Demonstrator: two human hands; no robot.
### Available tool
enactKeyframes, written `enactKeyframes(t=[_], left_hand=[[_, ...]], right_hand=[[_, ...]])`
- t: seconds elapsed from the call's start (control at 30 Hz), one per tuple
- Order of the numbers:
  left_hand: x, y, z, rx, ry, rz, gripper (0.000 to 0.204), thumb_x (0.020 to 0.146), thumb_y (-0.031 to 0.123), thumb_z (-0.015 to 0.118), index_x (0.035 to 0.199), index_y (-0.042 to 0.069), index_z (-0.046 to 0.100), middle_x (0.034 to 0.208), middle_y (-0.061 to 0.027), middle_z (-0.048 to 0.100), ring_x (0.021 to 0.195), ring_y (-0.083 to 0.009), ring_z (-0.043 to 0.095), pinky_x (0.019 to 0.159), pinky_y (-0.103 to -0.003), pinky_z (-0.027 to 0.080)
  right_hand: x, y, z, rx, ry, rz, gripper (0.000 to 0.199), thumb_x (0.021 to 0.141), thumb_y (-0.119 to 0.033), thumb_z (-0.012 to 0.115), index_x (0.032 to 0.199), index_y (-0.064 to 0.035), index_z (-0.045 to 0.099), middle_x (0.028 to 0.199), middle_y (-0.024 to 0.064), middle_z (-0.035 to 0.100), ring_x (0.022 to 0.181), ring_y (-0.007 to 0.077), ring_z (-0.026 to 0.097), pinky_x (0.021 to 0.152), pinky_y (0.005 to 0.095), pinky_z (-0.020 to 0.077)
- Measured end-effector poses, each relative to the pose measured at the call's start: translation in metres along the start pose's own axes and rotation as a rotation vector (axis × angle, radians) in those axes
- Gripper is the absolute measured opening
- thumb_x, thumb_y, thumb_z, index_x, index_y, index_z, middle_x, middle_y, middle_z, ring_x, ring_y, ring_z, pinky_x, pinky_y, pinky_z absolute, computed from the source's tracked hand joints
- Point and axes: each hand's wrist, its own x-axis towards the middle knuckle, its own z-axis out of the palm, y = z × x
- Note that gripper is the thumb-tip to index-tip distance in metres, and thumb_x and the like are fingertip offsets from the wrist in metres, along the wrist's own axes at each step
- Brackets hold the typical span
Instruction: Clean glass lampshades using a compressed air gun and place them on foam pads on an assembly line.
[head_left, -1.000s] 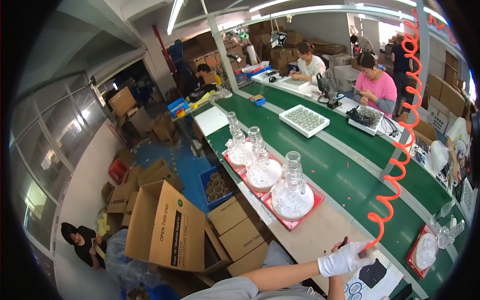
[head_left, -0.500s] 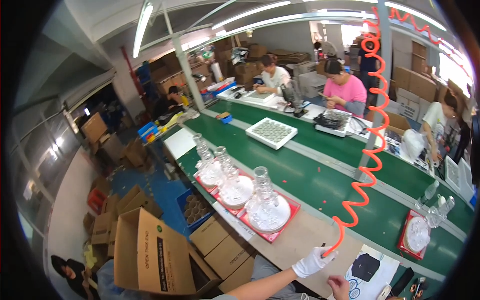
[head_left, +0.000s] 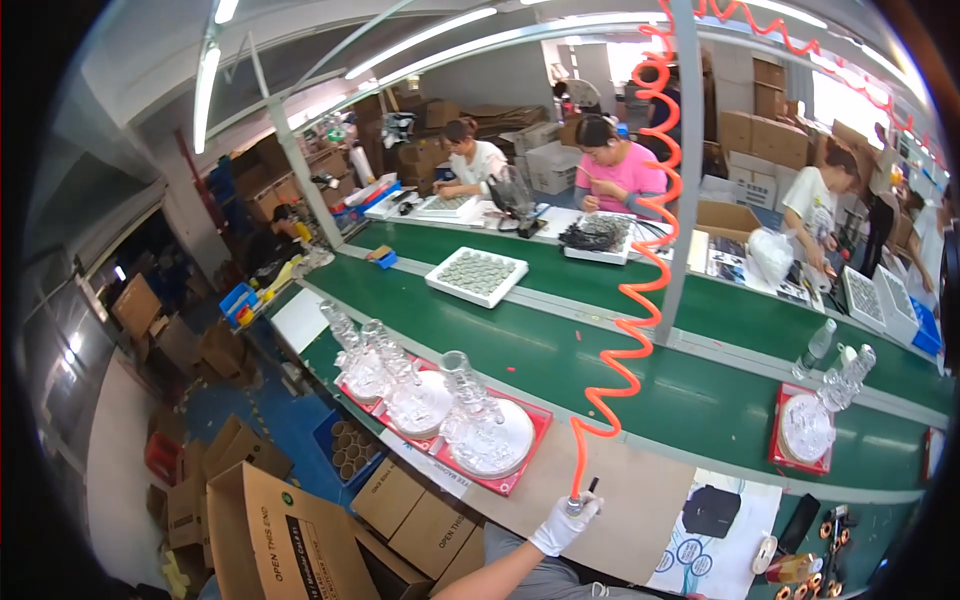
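Note:
My left hand [head_left: 563,525], in a white glove, is closed around the lower end of an orange coiled air hose [head_left: 632,370]. A short black tip [head_left: 593,485] sticks up beside its fingers; whether it belongs to the hose's fitting I cannot tell. The hand is over a tan board [head_left: 620,470] at the bench's near edge. My right hand is out of the picture. To the left stand red trays [head_left: 520,470] bearing round white pieces [head_left: 497,445] wrapped in clear plastic, with clear ribbed cylinders [head_left: 462,375] lying against them.
A similar red tray [head_left: 779,440] sits on the green belt [head_left: 690,400] at right. Nearer are a printed sheet [head_left: 660,570], a dark flat piece [head_left: 712,510] and an amber bottle [head_left: 792,568]. An open carton [head_left: 285,545] stands lower left. Co-workers sit across the belt.
The view has swung to the right. My left hand, still gripping the hose end, appears farther left in the picture. My bare right hand, visible earlier near the printed sheet, has left the view.

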Motion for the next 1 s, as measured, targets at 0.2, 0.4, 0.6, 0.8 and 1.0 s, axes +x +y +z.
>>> enactKeyframes(t=[0.2, 0.4, 0.6, 0.8, 1.0], left_hand=[[-0.001, 0.007, -0.005, -0.063, 0.049, -0.081, 0.017, 0.094, 0.014, 0.057, 0.082, 0.003, 0.062, 0.072, 0.0009, 0.060, 0.069, -0.0065, 0.054, 0.065, -0.025, 0.045], [-0.003, 0.003, -0.004, -0.056, 0.044, -0.062, 0.018, 0.093, 0.013, 0.059, 0.079, 0.003, 0.063, 0.070, 0.0021, 0.059, 0.066, -0.0051, 0.053, 0.063, -0.023, 0.044], [-0.014, 0.002, 0.002, 0.029, 0.056, 0.007, 0.018, 0.092, 0.015, 0.061, 0.078, 0.004, 0.064, 0.062, 0.0055, 0.054, 0.056, -0.0020, 0.046, 0.051, -0.022, 0.036], [-0.019, -0.002, 0.009, 0.055, 0.032, 0.002, 0.018, 0.091, 0.015, 0.062, 0.077, 0.004, 0.066, 0.059, 0.0036, 0.054, 0.055, -0.0030, 0.046, 0.051, -0.023, 0.037], [-0.019, 0.009, 0.021, 0.147, 0.023, 0.085, 0.016, 0.089, 0.014, 0.063, 0.078, 0.002, 0.066, 0.062, -0.0016, 0.060, 0.058, -0.0059, 0.053, 0.055, -0.025, 0.042]], right_hand=[[-0.009, 0.118, 0.018, 0.107, -0.095, 0.432, 0.036, 0.086, -0.013, 0.061, 0.120, -0.0019, 0.056, 0.102, 0.0285, 0.060, 0.091, 0.0466, 0.055, 0.084, 0.0485, 0.0451], [-0.014, 0.176, 0.024, -0.593, -0.347, 0.250, 0.051, 0.090, -0.025, 0.065, 0.134, -0.0071, 0.046, 0.115, 0.0230, 0.058, 0.100, 0.0341, 0.057, 0.085, 0.0482, 0.0445], [0.001, 0.196, 0.043, -0.548, -0.295, 0.321, 0.041, 0.090, -0.028, 0.063, 0.124, -0.0061, 0.053, 0.108, 0.0238, 0.061, 0.097, 0.0345, 0.060, 0.084, 0.0475, 0.0457], [0.014, 0.212, 0.061, -0.505, -0.243, 0.380, 0.035, 0.091, -0.032, 0.061, 0.113, -0.0051, 0.060, 0.101, 0.0245, 0.063, 0.094, 0.0350, 0.062, 0.083, 0.0469, 0.0469], [-0.014, 0.243, 0.091, -0.447, -0.218, 0.455, 0.034, 0.091, -0.035, 0.060, 0.103, -0.0041, 0.067, 0.094, 0.0252, 0.066, 0.092, 0.0354, 0.065, 0.082, 0.0462, 0.0481]])
